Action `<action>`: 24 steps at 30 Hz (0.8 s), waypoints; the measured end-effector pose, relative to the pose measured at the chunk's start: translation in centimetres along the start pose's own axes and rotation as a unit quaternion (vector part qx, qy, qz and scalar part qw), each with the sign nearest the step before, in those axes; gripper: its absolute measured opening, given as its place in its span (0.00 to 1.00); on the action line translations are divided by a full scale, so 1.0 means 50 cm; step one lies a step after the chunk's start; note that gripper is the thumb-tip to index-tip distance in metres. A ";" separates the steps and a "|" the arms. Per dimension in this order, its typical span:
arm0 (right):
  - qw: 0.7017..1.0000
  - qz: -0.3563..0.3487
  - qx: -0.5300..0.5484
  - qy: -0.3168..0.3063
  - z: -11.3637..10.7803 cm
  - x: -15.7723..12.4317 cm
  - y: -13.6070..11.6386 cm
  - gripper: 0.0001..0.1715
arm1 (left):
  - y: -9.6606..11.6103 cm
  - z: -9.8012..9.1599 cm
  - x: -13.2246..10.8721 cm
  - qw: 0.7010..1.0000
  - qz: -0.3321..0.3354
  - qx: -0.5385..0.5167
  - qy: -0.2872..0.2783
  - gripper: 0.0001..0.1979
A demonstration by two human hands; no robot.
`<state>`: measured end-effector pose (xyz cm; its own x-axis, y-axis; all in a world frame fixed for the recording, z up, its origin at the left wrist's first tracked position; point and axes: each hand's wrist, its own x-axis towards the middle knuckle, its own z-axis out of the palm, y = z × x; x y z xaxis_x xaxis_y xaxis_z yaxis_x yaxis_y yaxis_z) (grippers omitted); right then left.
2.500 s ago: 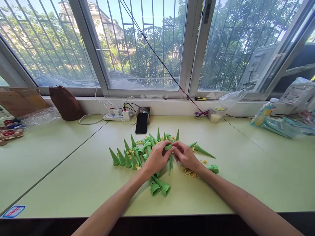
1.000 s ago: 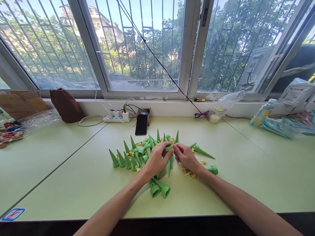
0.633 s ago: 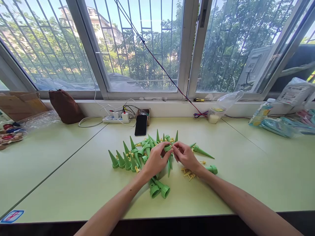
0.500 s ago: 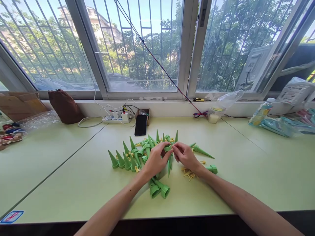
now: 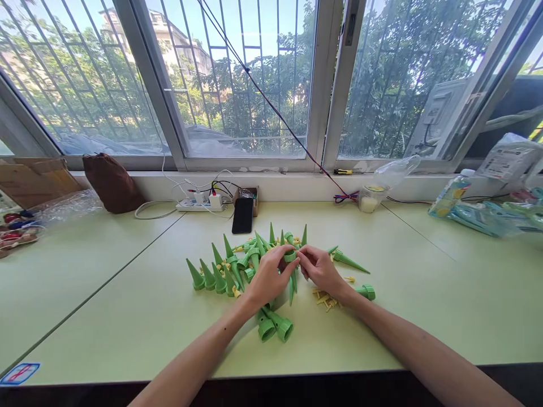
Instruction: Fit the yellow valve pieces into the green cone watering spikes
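Note:
My left hand [image 5: 271, 272] is closed around the collar of a green plastic spike [image 5: 290, 256], its wide end up and a pointed tip beneath. My right hand [image 5: 319, 269] meets it at the collar's right side, thumb and fingertips pinched together; whatever is between them is too small to make out. Around my left hand lie many similar green spikes [image 5: 195, 276], several standing point up in a row at left. Two of them [image 5: 283, 329] lie with their open ends toward me. Small yellow plastic pieces [image 5: 326, 299] are heaped under my right wrist, beside another green spike [image 5: 366, 291].
A black phone [image 5: 242, 216] leans on a small box behind the pile, near a white power strip [image 5: 202, 204]. At the back left sits a brown bag [image 5: 112, 183]. A plastic cup [image 5: 368, 199] and a bottle [image 5: 452, 193] stand toward the right. Windows rise behind the table [image 5: 127, 322].
Almost nothing differs. Both hands stay together at the spike's collar, with only a slight shift of the fingers and the held spike.

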<state>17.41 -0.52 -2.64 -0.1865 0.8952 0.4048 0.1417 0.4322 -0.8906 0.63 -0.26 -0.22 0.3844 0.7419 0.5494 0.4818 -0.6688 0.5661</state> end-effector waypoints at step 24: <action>0.998 -0.009 -0.057 -0.021 -0.006 -0.005 -0.002 0.21 | 0.015 -0.009 -0.004 0.998 -0.001 0.010 -0.067 0.12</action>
<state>17.73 -0.75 -2.57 -0.2304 0.8830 0.4089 0.2468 0.4595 -0.8532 0.57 -0.94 0.38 0.4846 0.7437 0.4605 0.4972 -0.6673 0.5544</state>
